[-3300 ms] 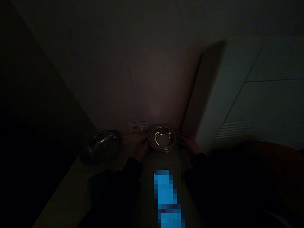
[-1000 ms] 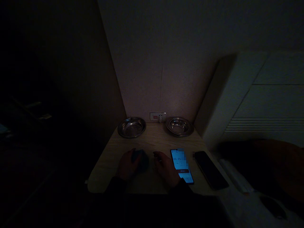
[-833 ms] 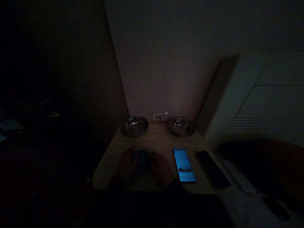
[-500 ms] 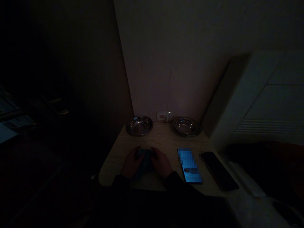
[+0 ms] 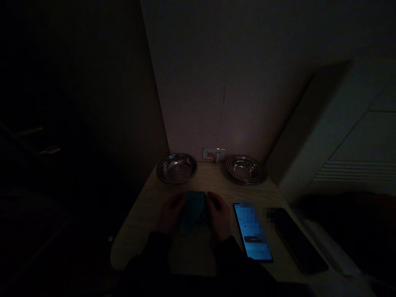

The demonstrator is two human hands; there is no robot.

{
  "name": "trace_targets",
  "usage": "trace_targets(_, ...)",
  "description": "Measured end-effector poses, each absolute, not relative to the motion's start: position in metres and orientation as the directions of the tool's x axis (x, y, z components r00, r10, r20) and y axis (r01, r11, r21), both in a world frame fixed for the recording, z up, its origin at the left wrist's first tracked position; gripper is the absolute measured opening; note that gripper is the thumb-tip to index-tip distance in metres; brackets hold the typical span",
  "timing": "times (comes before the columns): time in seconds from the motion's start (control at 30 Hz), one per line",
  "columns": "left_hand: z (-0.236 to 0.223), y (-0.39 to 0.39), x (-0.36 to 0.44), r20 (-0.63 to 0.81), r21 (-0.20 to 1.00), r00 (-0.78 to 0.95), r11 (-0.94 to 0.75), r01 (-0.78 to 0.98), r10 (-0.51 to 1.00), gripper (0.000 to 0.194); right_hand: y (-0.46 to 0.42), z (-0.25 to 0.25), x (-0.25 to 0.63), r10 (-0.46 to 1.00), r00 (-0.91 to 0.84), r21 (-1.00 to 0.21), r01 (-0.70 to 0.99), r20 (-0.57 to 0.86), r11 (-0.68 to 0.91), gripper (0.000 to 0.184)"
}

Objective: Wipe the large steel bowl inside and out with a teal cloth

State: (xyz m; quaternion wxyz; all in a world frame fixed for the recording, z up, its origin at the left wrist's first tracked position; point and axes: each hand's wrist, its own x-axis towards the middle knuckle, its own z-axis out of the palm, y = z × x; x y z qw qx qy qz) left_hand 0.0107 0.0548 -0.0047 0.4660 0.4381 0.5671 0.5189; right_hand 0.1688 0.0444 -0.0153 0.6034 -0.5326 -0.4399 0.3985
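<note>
In dim light, a teal cloth [image 5: 194,206] is held up between my two hands above the near part of a light wooden tabletop [image 5: 145,206]. My left hand [image 5: 171,211] pinches its left edge, fingers closed. At the right edge my right hand [image 5: 219,214] grips the cloth, thumb and fingers together. Beyond them stand a shiny metal bowl [image 5: 177,169] at the back left and a stack of metal bowls [image 5: 246,170] at the back right. The cloth's lower part is dark and hard to make out.
A phone with a lit screen [image 5: 252,231] lies right of my right hand. Beside it is a dark phone-like slab [image 5: 300,241]. A wall socket with a plug [image 5: 214,154] sits behind the table. A pale panel [image 5: 334,123] leans or stands at the right.
My hands have gone from the bowl stack to the cloth. The right hand came in to meet the left, and the cloth is now spread more between them. The camera view shifted.
</note>
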Motion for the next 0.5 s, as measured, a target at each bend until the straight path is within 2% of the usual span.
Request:
trace_targets(0.27, 0.002, 0.058, -0.001, -0.096, 0.995, -0.375, 0.074, -0.072, 0.922, 0.034, 0.044, -0.015, 0.174, 0.944, 0.328, -0.997, -0.05, 0.045, 0.065, 0.029)
trace_targets(0.4, -0.002, 0.059, -0.004, -0.099, 0.988, -0.326, 0.054, -0.146, 0.94, 0.034, 0.043, -0.016, 0.174, 0.949, 0.315, -0.994, -0.097, 0.014, 0.047, 0.034)
trace_targets(0.5, -0.003, 0.056, -0.004, -0.094, 0.985, -0.289, 0.046, -0.167, 0.953, 0.031, 0.041, -0.012, 0.169, 0.969, 0.248, -0.988, -0.148, -0.002, 0.036, 0.044)
